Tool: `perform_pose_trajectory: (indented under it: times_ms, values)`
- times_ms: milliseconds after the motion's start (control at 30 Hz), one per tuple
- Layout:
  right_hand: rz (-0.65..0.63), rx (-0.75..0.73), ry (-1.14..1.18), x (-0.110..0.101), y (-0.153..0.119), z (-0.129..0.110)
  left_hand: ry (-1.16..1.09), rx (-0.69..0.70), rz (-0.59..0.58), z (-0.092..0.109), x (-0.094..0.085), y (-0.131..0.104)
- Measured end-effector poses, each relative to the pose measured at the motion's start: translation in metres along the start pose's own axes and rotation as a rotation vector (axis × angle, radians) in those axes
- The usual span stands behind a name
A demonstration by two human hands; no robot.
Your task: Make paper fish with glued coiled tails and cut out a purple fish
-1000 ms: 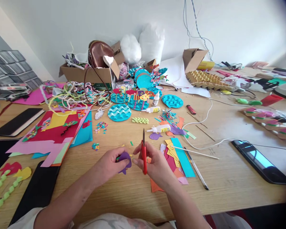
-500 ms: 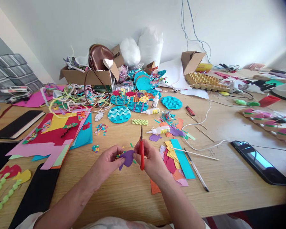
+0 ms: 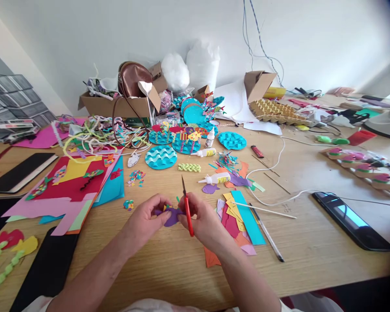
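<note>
Between my two hands is a purple paper cutout (image 3: 172, 219), its outline partly covered by my fingers. My left hand (image 3: 151, 214) pinches its left side between thumb and fingers. My right hand (image 3: 198, 214) keeps red-handled scissors (image 3: 187, 212) in its grip, blades pointing up and away, while its thumb and fingertips touch the cutout's right edge. Small green and yellow paper scraps lie on the table just behind the cutout. A purple paper fish (image 3: 210, 189) rests beyond my right hand, beside a white glue bottle (image 3: 218, 178).
Coloured paper strips (image 3: 248, 216), a pen (image 3: 267, 234) and a white stick lie right of my right hand. A phone (image 3: 352, 221) is farther right. Stacked coloured sheets (image 3: 81, 182) lie at left. Blue discs (image 3: 160, 157) and a cardboard box (image 3: 117, 106) stand behind.
The purple cutout has been turned in my fingers, and less of it shows. The scissors now lean more to the left. The camera view has shifted slightly.
</note>
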State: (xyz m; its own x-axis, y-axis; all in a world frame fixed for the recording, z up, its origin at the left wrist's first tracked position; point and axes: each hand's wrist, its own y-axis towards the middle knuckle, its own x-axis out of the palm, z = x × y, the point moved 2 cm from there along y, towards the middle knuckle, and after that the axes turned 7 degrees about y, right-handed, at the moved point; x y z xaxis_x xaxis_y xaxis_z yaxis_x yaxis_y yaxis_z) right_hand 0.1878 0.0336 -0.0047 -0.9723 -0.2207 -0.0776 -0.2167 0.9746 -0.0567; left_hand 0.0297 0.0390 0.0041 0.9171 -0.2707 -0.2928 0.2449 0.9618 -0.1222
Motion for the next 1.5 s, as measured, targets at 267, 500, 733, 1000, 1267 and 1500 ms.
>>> perform_pose_trajectory:
  times_ms: [267,500,733,1000,1267,1500]
  values:
    - [0.179,0.050,0.494,0.013,0.001,0.009,-0.410,-0.048,0.072,-0.008,0.019,-0.006]
    - [0.152,0.083,0.487,0.017,-0.003,0.006,-0.352,-0.104,0.172,-0.004,0.021,0.001]
    - [0.147,0.079,0.482,0.019,-0.002,0.004,-0.399,-0.153,0.190,-0.002,0.024,-0.001]
    - [0.085,0.018,-0.054,0.010,-0.018,0.013,-0.618,-0.181,0.291,-0.001,0.010,-0.003]
    - [-0.013,-0.038,-0.328,0.014,-0.032,0.020,-0.657,-0.209,0.311,0.008,0.010,-0.003]
    - [-0.052,-0.022,-0.240,0.016,-0.031,0.013,-0.623,-0.223,0.270,0.011,0.013,-0.004]
